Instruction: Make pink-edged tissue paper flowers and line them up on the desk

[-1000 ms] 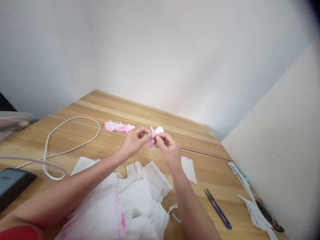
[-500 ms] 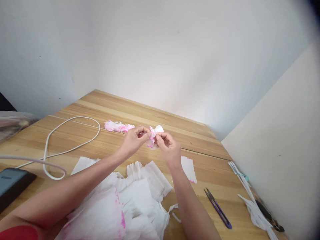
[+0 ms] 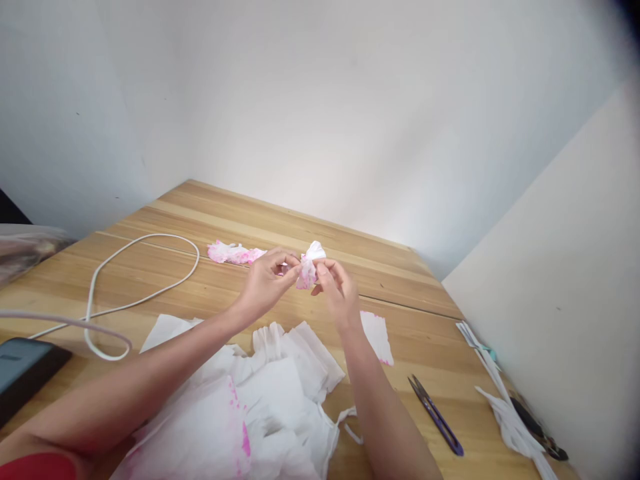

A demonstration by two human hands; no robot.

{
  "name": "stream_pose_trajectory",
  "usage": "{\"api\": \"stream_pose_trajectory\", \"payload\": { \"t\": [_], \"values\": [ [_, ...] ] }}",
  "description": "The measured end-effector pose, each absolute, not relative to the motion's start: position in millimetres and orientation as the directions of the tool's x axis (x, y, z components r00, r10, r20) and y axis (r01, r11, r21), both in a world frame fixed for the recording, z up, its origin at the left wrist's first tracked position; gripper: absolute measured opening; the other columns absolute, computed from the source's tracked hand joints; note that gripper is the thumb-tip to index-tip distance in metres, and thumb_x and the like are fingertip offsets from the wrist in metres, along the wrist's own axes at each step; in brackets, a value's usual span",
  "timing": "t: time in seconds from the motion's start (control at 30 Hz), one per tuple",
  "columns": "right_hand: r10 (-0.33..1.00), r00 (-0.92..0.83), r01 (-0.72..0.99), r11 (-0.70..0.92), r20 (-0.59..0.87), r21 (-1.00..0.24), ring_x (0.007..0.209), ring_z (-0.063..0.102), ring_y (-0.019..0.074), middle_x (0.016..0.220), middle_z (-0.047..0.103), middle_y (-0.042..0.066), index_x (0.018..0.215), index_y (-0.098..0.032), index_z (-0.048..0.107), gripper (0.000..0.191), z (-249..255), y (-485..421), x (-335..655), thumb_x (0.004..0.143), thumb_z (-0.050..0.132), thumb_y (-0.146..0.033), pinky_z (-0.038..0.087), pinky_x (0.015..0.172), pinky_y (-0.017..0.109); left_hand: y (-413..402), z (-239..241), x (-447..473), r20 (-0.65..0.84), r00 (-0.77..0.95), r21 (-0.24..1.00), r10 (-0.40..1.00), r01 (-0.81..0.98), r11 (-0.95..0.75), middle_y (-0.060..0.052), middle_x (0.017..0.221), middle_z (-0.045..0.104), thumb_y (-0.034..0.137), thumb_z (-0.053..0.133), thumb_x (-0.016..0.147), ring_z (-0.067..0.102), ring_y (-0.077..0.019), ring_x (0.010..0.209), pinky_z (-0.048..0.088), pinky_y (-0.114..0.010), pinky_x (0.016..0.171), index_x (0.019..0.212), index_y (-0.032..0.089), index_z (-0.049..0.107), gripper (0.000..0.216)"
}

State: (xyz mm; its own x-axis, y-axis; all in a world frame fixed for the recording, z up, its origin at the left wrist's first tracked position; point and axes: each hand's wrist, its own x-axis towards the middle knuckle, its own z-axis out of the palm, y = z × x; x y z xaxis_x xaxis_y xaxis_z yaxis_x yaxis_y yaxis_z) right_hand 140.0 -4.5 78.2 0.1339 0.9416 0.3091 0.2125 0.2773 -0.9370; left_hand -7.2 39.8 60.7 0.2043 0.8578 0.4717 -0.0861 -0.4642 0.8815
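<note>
Above the middle of the wooden table (image 3: 410,320), a small paper flower (image 3: 307,272), white with pink edges, is pinched between both hands. My left hand (image 3: 270,277) is closed on its left side, thumb against fingertips. My right hand (image 3: 338,287) pinches its right side, with the lower fingers curled. Just behind my left hand lies a row of crumpled pink-and-white paper flowers (image 3: 233,253). A pile of white tissue-like sheets (image 3: 270,380), some stained pink, spreads below my forearms. One single pink-edged sheet (image 3: 377,338) rests right of my right wrist.
Purple-handled thread snips (image 3: 436,417) lie to the right. White strips (image 3: 510,420) and a dark-handled tool (image 3: 533,430) are by the right wall. A white cable (image 3: 145,303) loops at the left, near a dark box-shaped device (image 3: 30,373). Walls (image 3: 320,120) border the table.
The paper flower has turned slightly, its white part now standing higher. My right hand's fingers have shifted their pinch a little upward and left. The left hand stays almost in place.
</note>
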Motion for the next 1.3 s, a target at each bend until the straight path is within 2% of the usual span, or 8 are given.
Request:
{"api": "stream_pose_trajectory", "payload": {
  "t": [0.1, 0.17, 0.33, 0.47, 0.7, 0.9, 1.07, 1.3],
  "values": [
    [0.912, 0.180, 0.315, 0.301, 0.368, -0.900, 0.067, 0.060, 0.0121, 0.082, 0.067, 0.001, 0.087, -0.020, 0.065, 0.020, 79, -8, 135, 0.084, 0.060, -0.038, 0.049, 0.060, 0.024, 38, 61, -7, 0.532, 0.219, 0.844, 0.818, -0.053, -0.534, -0.007, 0.091, 0.066, 0.025, 0.061, 0.081, 0.060, -0.0183, 0.091, 0.046, -0.030, 0.079, 0.072, 0.017, 0.066, 0.013],
    [0.904, 0.227, 0.301, 0.288, 0.362, -0.909, 0.063, 0.058, 0.0112, 0.076, 0.066, 0.000, 0.082, -0.019, 0.065, 0.019, 78, -6, 137, 0.083, 0.060, -0.038, 0.048, 0.059, 0.024, 37, 63, -7, 0.526, 0.224, 0.848, 0.820, -0.075, -0.524, -0.007, 0.091, 0.066, 0.025, 0.061, 0.080, 0.060, -0.0183, 0.091, 0.046, -0.030, 0.079, 0.071, 0.017, 0.066, 0.013],
    [0.952, 0.233, 0.023, 0.200, 0.199, -0.980, 0.062, 0.056, 0.0111, 0.076, 0.065, 0.000, 0.084, -0.020, 0.066, 0.027, 71, 2, 147, 0.080, 0.064, -0.046, 0.047, 0.053, 0.023, 40, 67, -7, 0.268, 0.264, 0.949, 0.927, -0.237, -0.207, -0.002, 0.074, 0.062, 0.031, 0.065, 0.077, 0.055, -0.0123, 0.068, 0.042, -0.025, 0.064, 0.067, 0.016, 0.061, 0.018],
    [0.960, 0.223, -0.039, 0.180, 0.167, -0.983, 0.062, 0.056, 0.0109, 0.075, 0.064, 0.000, 0.084, -0.019, 0.066, 0.029, 69, 4, 149, 0.078, 0.066, -0.048, 0.047, 0.053, 0.022, 42, 66, -8, 0.158, 0.338, 0.955, 0.928, -0.291, -0.057, 0.002, 0.064, 0.058, 0.038, 0.063, 0.079, 0.051, -0.0102, 0.058, 0.041, -0.025, 0.063, 0.070, 0.016, 0.059, 0.024],
    [0.932, 0.242, 0.149, 0.238, 0.269, -0.960, 0.060, 0.056, 0.0103, 0.072, 0.063, -0.001, 0.083, -0.019, 0.066, 0.026, 71, 0, 141, 0.082, 0.062, -0.045, 0.048, 0.055, 0.022, 36, 70, -8, 0.211, 0.363, 0.977, 0.908, -0.118, -0.180, 0.001, 0.072, 0.059, 0.053, 0.062, 0.079, 0.051, -0.0123, 0.065, 0.039, -0.023, 0.060, 0.081, 0.016, 0.059, 0.037],
    [0.923, 0.250, 0.207, 0.243, 0.291, -0.948, 0.060, 0.056, 0.0100, 0.072, 0.063, -0.001, 0.083, -0.019, 0.065, 0.024, 74, -5, 136, 0.085, 0.059, -0.042, 0.049, 0.056, 0.022, 37, 68, -6, 0.169, 0.355, 0.984, 0.920, -0.002, -0.180, -0.002, 0.082, 0.061, 0.046, 0.065, 0.073, 0.054, -0.0141, 0.068, 0.041, -0.024, 0.059, 0.086, 0.016, 0.058, 0.033],
    [0.921, 0.241, 0.210, 0.259, 0.307, -0.943, 0.062, 0.056, 0.0110, 0.071, 0.063, 0.000, 0.082, -0.019, 0.065, 0.025, 74, -5, 137, 0.084, 0.059, -0.043, 0.049, 0.056, 0.022, 40, 62, -5, 0.179, 0.389, 0.981, 0.904, 0.003, -0.195, -0.001, 0.074, 0.058, 0.039, 0.058, 0.077, 0.053, -0.0140, 0.066, 0.042, -0.025, 0.059, 0.077, 0.016, 0.057, 0.024],
    [0.936, 0.248, 0.121, 0.227, 0.251, -0.966, 0.058, 0.053, 0.0102, 0.068, 0.060, -0.001, 0.080, -0.019, 0.065, 0.028, 71, 1, 141, 0.081, 0.063, -0.046, 0.047, 0.053, 0.022, 40, 61, -4, 0.158, 0.462, 0.987, 0.872, -0.095, -0.129, 0.001, 0.067, 0.054, 0.041, 0.061, 0.078, 0.049, -0.0112, 0.059, 0.043, -0.024, 0.054, 0.073, 0.016, 0.055, 0.026]
  ]
}}
